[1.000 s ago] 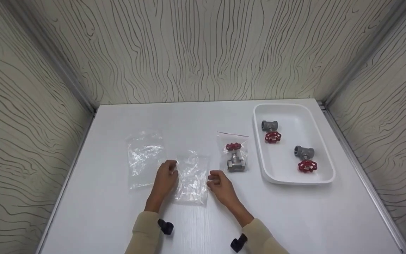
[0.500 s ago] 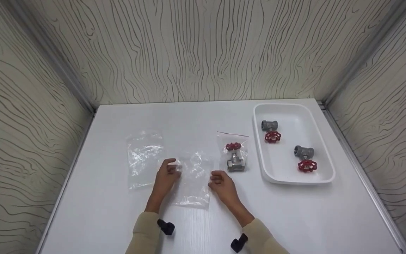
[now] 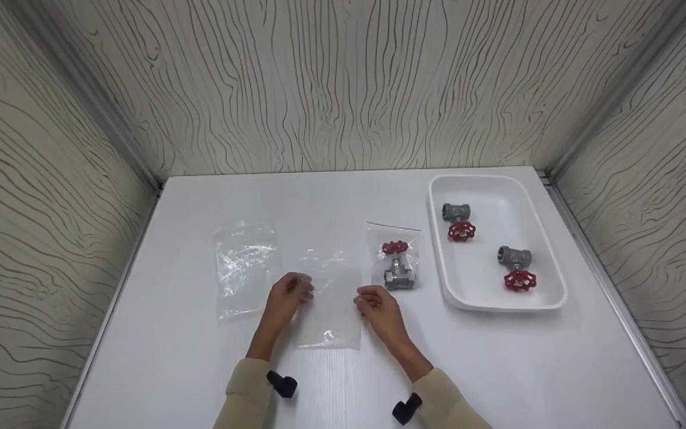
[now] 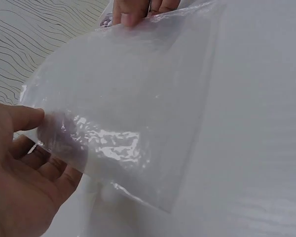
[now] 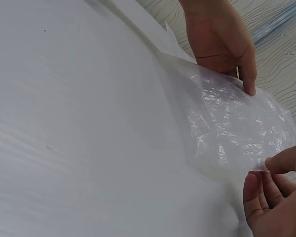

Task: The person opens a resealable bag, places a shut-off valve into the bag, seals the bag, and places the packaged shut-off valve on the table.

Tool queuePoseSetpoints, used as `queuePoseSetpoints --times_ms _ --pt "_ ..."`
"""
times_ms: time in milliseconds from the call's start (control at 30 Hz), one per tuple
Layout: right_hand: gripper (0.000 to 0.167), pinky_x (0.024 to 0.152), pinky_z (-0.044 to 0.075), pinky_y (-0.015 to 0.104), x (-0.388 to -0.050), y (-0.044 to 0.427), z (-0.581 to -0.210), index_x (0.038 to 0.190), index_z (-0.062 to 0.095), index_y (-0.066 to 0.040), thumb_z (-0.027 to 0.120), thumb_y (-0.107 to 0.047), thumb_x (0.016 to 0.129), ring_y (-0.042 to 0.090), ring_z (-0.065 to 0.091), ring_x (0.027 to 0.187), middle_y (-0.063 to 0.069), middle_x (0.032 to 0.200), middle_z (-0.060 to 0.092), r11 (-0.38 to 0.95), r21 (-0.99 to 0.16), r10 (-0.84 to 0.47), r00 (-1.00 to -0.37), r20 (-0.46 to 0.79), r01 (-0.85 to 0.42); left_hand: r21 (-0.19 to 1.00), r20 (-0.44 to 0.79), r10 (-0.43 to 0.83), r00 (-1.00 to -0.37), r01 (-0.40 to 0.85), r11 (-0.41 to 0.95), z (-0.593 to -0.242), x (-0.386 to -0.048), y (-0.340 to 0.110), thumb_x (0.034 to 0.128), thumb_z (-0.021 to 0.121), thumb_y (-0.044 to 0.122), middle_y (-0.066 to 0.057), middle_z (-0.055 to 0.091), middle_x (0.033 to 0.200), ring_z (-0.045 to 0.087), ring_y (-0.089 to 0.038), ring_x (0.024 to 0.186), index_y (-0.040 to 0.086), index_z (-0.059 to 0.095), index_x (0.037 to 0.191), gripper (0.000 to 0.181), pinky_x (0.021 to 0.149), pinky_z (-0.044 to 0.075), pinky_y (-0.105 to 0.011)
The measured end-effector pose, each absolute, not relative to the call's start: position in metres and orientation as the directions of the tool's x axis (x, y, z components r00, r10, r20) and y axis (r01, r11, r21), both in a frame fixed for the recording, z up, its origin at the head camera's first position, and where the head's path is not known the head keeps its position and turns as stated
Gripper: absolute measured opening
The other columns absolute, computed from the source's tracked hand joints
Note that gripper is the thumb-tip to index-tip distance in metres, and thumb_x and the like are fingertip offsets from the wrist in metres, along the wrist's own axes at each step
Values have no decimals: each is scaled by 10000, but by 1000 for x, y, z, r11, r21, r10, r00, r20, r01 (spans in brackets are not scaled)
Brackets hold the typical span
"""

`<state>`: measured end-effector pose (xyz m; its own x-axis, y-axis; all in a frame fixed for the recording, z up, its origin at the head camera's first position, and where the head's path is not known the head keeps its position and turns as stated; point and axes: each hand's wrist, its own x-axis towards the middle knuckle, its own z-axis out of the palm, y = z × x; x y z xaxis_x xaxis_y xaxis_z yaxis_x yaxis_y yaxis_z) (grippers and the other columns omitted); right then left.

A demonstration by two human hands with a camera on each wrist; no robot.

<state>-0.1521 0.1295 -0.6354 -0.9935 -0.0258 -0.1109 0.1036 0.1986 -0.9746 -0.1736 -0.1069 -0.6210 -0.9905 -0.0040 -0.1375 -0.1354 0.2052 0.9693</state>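
A clear plastic bag (image 3: pixel 332 313) is stretched between my two hands over the middle of the table. Its left edge is pinched by my left hand (image 3: pixel 285 300), thumb on the near face and fingers behind, as the left wrist view shows on the bag (image 4: pixel 123 94). At the opposite edge, my right hand (image 3: pixel 383 311) pinches the film between thumb and fingers, seen close in the right wrist view at the hand (image 5: pixel 278 197). Nothing shows inside this bag. Just beyond the right hand lies a zip bag with a red-handled valve (image 3: pixel 399 279) in it.
Another clear bag (image 3: pixel 246 274) lies flat left of my left hand. At the right, a white tray (image 3: pixel 501 305) holds two grey valves with red handwheels, a rear valve (image 3: pixel 457 213) and a front valve (image 3: pixel 517 258). Patterned panels (image 3: pixel 331 89) wall in the table.
The bag between my hands has gone from crinkled to smoother and more spread out. My left fingers have moved slightly right over its edge; the right hand has shifted very little.
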Motion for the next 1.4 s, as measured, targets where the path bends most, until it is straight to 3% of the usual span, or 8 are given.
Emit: queuePoseSetpoints --times_ms 200,500,733,1067,1400 --pt "235 791 605 245 -158 136 -626 1233 679 -12 685 -152 1045 136 663 936 120 1109 729 201 -974 -26 -993 -116 108 977 -112 27 -993 -105 186 -613 -173 -105 1091 605 211 -118 737 1089 728 -192 973 16 684 1190 233 889 633 -344" --pt "208 778 598 248 -163 146 -611 1209 705 -43 715 -143 1027 138 644 941 101 1104 725 196 -978 -3 -997 -72 70 984 -25 53 -998 -15 180 -597 -174 -99 1085 622 190 -127 738 1085 736 -219 986 24 692 1180 204 847 631 -293" --pt "197 774 581 234 -165 153 -601 1205 717 -62 709 -157 1033 148 651 944 100 1104 725 216 -975 24 -999 -39 43 982 42 84 -996 57 183 -587 -172 -94 1084 631 192 -160 727 1118 726 -249 1032 22 693 1184 207 904 623 -303" --pt "159 753 580 220 -165 158 -590 1169 730 -57 710 -124 1026 127 655 897 90 1060 716 219 -976 55 -998 15 -3 984 146 120 -982 156 81 -578 -173 -88 1104 588 161 -178 707 1142 706 -222 1069 -32 652 1239 244 977 609 -297" --pt "219 832 566 198 -166 161 -583 1217 706 -51 735 -121 1011 157 648 1018 108 1145 706 214 -974 23 -997 79 -73 984 155 116 -981 164 70 -581 -171 -87 1088 615 152 -158 716 1111 702 -194 1054 13 676 1174 175 981 598 -278"
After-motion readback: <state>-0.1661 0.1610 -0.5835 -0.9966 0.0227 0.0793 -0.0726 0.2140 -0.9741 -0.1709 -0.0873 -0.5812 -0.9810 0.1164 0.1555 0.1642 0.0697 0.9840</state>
